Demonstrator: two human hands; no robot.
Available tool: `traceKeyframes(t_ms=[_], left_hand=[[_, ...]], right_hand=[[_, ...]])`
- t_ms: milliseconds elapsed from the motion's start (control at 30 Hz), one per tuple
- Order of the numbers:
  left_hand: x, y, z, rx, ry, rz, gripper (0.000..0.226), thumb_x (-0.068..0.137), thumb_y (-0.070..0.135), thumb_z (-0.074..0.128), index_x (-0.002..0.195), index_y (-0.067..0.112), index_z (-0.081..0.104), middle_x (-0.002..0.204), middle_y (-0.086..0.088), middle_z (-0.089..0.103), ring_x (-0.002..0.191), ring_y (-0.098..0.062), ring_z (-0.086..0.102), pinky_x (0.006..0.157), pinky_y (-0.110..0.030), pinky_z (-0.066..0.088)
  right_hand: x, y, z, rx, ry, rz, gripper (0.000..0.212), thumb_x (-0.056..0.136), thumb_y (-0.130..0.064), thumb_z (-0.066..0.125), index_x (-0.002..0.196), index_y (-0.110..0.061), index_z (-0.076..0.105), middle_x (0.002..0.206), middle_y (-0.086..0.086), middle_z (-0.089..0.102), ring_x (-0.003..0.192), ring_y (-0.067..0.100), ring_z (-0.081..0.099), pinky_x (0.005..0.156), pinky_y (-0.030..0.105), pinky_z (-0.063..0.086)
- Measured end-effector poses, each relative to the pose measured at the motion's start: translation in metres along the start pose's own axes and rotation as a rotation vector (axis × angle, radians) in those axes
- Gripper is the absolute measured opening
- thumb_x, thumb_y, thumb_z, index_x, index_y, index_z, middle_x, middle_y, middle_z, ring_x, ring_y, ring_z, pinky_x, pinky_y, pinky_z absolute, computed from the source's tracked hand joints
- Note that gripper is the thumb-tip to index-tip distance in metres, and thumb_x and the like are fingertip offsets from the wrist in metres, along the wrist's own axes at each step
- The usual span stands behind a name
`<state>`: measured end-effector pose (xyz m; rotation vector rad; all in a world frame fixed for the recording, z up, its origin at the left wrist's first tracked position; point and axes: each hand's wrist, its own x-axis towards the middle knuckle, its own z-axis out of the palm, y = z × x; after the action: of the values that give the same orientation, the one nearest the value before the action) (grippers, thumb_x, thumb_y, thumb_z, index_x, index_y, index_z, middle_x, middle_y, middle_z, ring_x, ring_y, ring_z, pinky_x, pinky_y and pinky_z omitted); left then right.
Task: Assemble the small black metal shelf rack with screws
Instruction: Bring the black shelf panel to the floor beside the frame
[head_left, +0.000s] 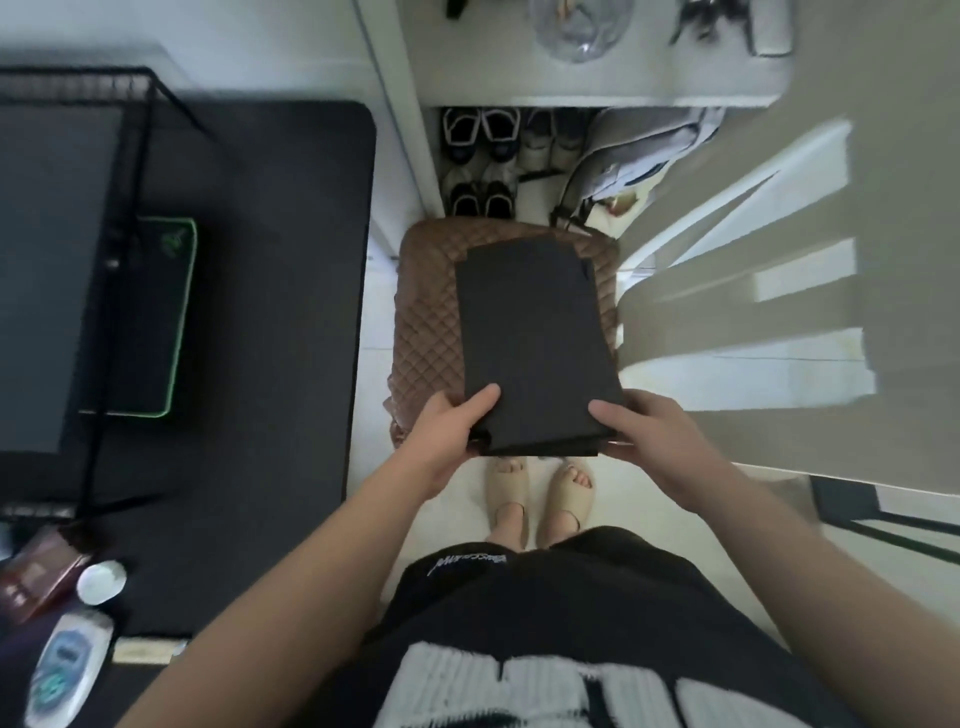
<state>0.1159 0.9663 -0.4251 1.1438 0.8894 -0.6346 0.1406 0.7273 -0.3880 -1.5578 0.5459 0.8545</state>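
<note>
Pale floor (375, 332) runs down the middle, with sunlight in bright slanted bars (748, 374) on the right and shadow between them. On the left, a black bench (270, 312) carries a dark monitor (47, 260) and a green-edged mat (156, 312). Ahead sits a brown quilted stool (426, 322) — shoes (480, 156) are tucked under a white shelf unit (597, 88).

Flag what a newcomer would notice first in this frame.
First, the flat stack of black panels at center, gripped at its near corners by the left hand and right hand, over a brown quilted stool. Next, the black desk at left, with a green-edged mouse pad and a black wire frame on it.
</note>
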Motion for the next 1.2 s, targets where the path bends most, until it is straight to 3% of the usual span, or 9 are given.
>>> traceKeyframes(t_ms=[67, 200, 333, 433, 600, 767, 867, 1033, 1200], left_hand=[[-0.015, 0.020, 0.010, 0.024, -0.001, 0.101, 0.059, 0.085, 0.038, 0.077, 0.127, 0.007, 0.049, 0.123, -0.013, 0.066, 0.101, -0.028, 0.072, 0.063, -0.038, 0.061], [-0.047, 0.064, 0.035, 0.043, -0.049, 0.333, 0.079, 0.060, 0.052, 0.083, 0.122, 0.013, 0.053, 0.124, -0.010, 0.066, 0.110, -0.023, 0.069, 0.095, -0.043, 0.056], [-0.075, 0.099, 0.070, 0.075, -0.132, 0.516, 0.062, 0.070, 0.042, 0.080, 0.121, 0.017, 0.055, 0.118, -0.002, 0.070, 0.106, -0.014, 0.070, 0.086, -0.029, 0.057], [-0.094, 0.117, 0.103, 0.127, -0.226, 0.607, 0.046, 0.077, 0.030, 0.078, 0.116, 0.023, 0.055, 0.109, 0.008, 0.072, 0.105, -0.012, 0.069, 0.082, -0.025, 0.057], [-0.122, 0.129, 0.171, 0.293, -0.387, 0.736, 0.048, 0.083, 0.019, 0.069, 0.127, 0.018, 0.050, 0.121, 0.001, 0.065, 0.107, -0.005, 0.066, 0.083, -0.019, 0.054], [-0.140, 0.114, 0.260, 0.451, -0.537, 0.775, 0.040, 0.093, 0.005, 0.064, 0.128, 0.017, 0.048, 0.104, 0.018, 0.072, 0.103, -0.003, 0.068, 0.081, -0.018, 0.055], [-0.154, 0.088, 0.320, 0.489, -0.565, 0.785, 0.044, 0.088, 0.012, 0.067, 0.127, 0.019, 0.048, 0.102, 0.017, 0.073, 0.102, -0.004, 0.068, 0.079, -0.018, 0.055], [-0.170, 0.024, 0.425, 0.518, -0.534, 0.718, 0.048, 0.085, 0.022, 0.069, 0.129, 0.019, 0.048, 0.104, 0.011, 0.072, 0.099, -0.008, 0.070, 0.076, -0.021, 0.057], [-0.155, -0.050, 0.505, 0.584, -0.487, 0.580, 0.033, 0.098, 0.023, 0.063, 0.127, 0.021, 0.049, 0.117, 0.005, 0.068, 0.099, -0.007, 0.070, 0.082, -0.031, 0.060]], right_hand=[[-0.017, -0.017, -0.006, 0.007, 0.051, -0.103, 0.017, 0.095, -0.021, 0.069, 0.113, -0.018, 0.069, 0.110, 0.001, 0.075, 0.100, 0.022, 0.073, 0.089, 0.035, 0.060], [-0.050, -0.055, -0.019, 0.020, 0.132, -0.319, 0.023, 0.093, -0.024, 0.071, 0.115, -0.028, 0.068, 0.111, -0.008, 0.073, 0.098, 0.016, 0.074, 0.087, 0.033, 0.060], [-0.084, -0.087, -0.042, 0.038, 0.187, -0.482, 0.042, 0.083, -0.031, 0.074, 0.124, -0.028, 0.064, 0.119, -0.008, 0.072, 0.105, 0.017, 0.072, 0.092, 0.037, 0.056], [-0.112, -0.097, -0.069, 0.033, 0.236, -0.582, 0.049, 0.080, -0.031, 0.072, 0.127, -0.029, 0.060, 0.120, -0.011, 0.071, 0.104, 0.012, 0.071, 0.086, 0.026, 0.058], [-0.154, -0.088, -0.126, 0.079, 0.287, -0.646, 0.060, 0.080, -0.024, 0.072, 0.136, -0.021, 0.052, 0.128, -0.009, 0.068, 0.115, 0.012, 0.067, 0.091, 0.027, 0.058], [-0.194, -0.054, -0.201, 0.168, 0.347, -0.641, 0.062, 0.077, -0.015, 0.072, 0.134, -0.022, 0.049, 0.123, -0.005, 0.069, 0.114, 0.019, 0.067, 0.084, 0.036, 0.060], [-0.209, -0.028, -0.251, 0.205, 0.390, -0.640, 0.060, 0.077, -0.013, 0.068, 0.134, -0.021, 0.047, 0.122, -0.003, 0.068, 0.114, 0.021, 0.067, 0.091, 0.048, 0.059], [-0.233, 0.021, -0.348, 0.219, 0.413, -0.590, 0.049, 0.092, -0.015, 0.066, 0.136, -0.025, 0.047, 0.125, -0.009, 0.067, 0.117, 0.011, 0.064, 0.097, 0.038, 0.056], [-0.247, 0.076, -0.430, 0.215, 0.431, -0.479, 0.035, 0.100, -0.018, 0.060, 0.129, -0.034, 0.050, 0.115, -0.026, 0.068, 0.106, -0.006, 0.065, 0.079, 0.009, 0.053]])
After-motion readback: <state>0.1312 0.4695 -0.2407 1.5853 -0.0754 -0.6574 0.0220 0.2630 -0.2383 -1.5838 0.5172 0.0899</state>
